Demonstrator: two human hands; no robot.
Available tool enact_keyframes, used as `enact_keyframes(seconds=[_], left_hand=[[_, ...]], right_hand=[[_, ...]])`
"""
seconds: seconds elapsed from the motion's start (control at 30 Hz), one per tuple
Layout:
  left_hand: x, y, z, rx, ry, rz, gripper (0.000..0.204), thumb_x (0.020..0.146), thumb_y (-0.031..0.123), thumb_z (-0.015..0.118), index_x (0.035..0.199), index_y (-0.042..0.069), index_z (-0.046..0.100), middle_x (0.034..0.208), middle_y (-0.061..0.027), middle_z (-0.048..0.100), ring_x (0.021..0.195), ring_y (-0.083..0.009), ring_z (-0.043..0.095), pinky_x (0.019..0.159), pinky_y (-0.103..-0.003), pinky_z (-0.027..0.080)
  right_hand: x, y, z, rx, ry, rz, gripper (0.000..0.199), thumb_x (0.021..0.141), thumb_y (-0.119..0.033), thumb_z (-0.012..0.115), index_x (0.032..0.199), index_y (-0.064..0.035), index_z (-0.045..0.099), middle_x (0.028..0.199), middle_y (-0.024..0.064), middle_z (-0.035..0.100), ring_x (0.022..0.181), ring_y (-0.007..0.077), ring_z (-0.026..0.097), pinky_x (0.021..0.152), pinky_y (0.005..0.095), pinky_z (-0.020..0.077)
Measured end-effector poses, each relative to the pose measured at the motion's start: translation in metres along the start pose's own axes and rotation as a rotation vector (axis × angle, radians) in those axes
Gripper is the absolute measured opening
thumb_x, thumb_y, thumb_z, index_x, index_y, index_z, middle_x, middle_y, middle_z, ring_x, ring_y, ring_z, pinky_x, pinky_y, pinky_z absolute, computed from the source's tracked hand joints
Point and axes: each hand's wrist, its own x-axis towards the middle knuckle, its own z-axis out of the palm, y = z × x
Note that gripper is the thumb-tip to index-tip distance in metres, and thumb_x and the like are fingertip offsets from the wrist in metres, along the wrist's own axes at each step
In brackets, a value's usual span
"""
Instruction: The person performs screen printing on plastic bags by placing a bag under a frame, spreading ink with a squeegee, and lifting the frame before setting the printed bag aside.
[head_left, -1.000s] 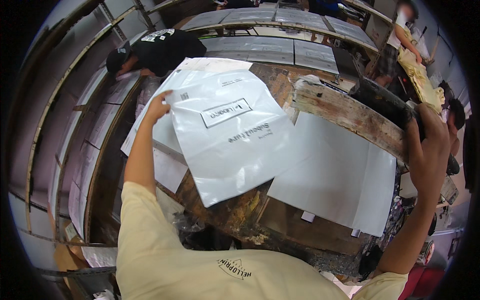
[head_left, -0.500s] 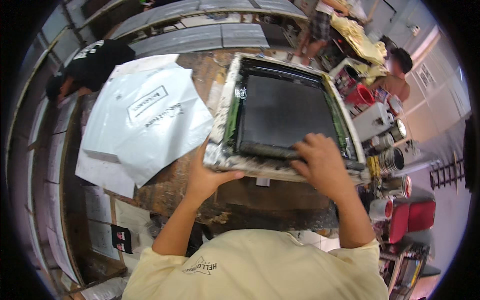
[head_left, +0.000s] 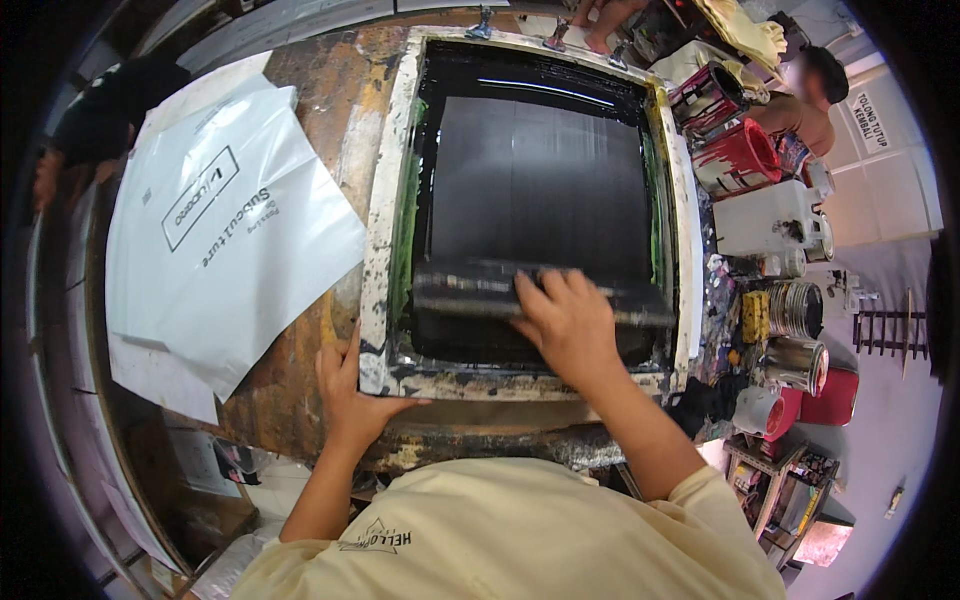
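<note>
A screen printing frame (head_left: 376, 300), pale wood spotted with dark ink, lies in front of me, its mesh (head_left: 540, 185) covered in black ink. My right hand (head_left: 572, 325) is closed over a squeegee (head_left: 460, 290), a long dark bar spanning the mesh in its nearer half. Motion smears the squeegee a little, and its blade is hidden. My left hand (head_left: 348, 405) grips the frame's near left corner, thumb along the front edge and fingers up the left side. What lies beneath the screen is hidden.
White plastic bags (head_left: 230, 240) lie left on the stained wooden table (head_left: 320, 95). Clamps (head_left: 555, 35) stand at the frame's far edge. Ink-streaked buckets (head_left: 740, 160) and cans (head_left: 797, 362) line the right side. One person (head_left: 800, 115) is at the far right, another (head_left: 110, 110) at the far left.
My right hand has moved the squeegee away from the frame's near edge, up the mesh. My left hand stays at the near left corner. The view has shifted, with the screen appearing larger.
</note>
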Motion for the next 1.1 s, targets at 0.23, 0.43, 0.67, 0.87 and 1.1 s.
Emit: enact_keyframes(seconds=[0.23,0.43,0.67,0.87,1.1], left_hand=[[0.0,0.0,-0.001,-0.037,-0.016,-0.033,0.136,0.041,0.065,0.099,0.152,0.0,0.055,0.106,-0.0099,0.05,0.101,-0.0292,0.049,0.09,-0.043,0.043],[-0.002,0.001,-0.001,-0.111,0.023,0.013,0.142,0.037,0.064,0.099,0.152,-0.003,0.052,0.11,-0.0129,0.067,0.096,-0.0307,0.059,0.091,-0.045,0.045],[-0.002,0.005,-0.001,-0.121,0.077,0.061,0.141,0.041,0.065,0.097,0.153,-0.005,0.048,0.116,-0.0113,0.075,0.094,-0.0309,0.064,0.092,-0.043,0.044],[-0.002,0.008,-0.002,-0.108,0.145,0.126,0.13,0.049,0.06,0.098,0.153,-0.004,0.05,0.108,-0.0082,0.076,0.095,-0.0277,0.065,0.092,-0.041,0.042],[-0.006,0.007,0.0,-0.107,0.136,0.089,0.12,0.052,0.054,0.1,0.148,-0.003,0.055,0.113,-0.0109,0.077,0.099,-0.0313,0.067,0.095,-0.041,0.042]], right_hand=[[0.149,0.11,0.047,-0.143,0.144,-0.03,0.032,0.085,-0.031,0.081,0.11,-0.0154,0.068,0.1,0.007,0.064,0.098,0.0312,0.066,0.077,0.046,0.0564],[0.244,0.178,0.018,-0.109,0.033,-0.102,0.041,0.097,-0.049,0.067,0.114,-0.012,0.071,0.106,0.0138,0.074,0.102,0.0373,0.07,0.084,0.0509,0.0549],[0.212,0.158,0.03,-0.199,0.06,-0.04,0.038,0.097,-0.05,0.066,0.105,-0.0127,0.068,0.097,0.0116,0.071,0.097,0.0366,0.07,0.081,0.0507,0.0557],[0.09,0.071,0.011,-0.129,0.05,-0.025,0.031,0.092,-0.036,0.075,0.107,-0.0108,0.066,0.096,0.012,0.067,0.094,0.037,0.069,0.076,0.05,0.0552],[-0.033,-0.045,-0.043,-0.079,-0.157,0.033,0.034,0.088,-0.035,0.079,0.102,-0.0095,0.06,0.093,0.0103,0.063,0.087,0.0313,0.066,0.068,0.0443,0.059]])
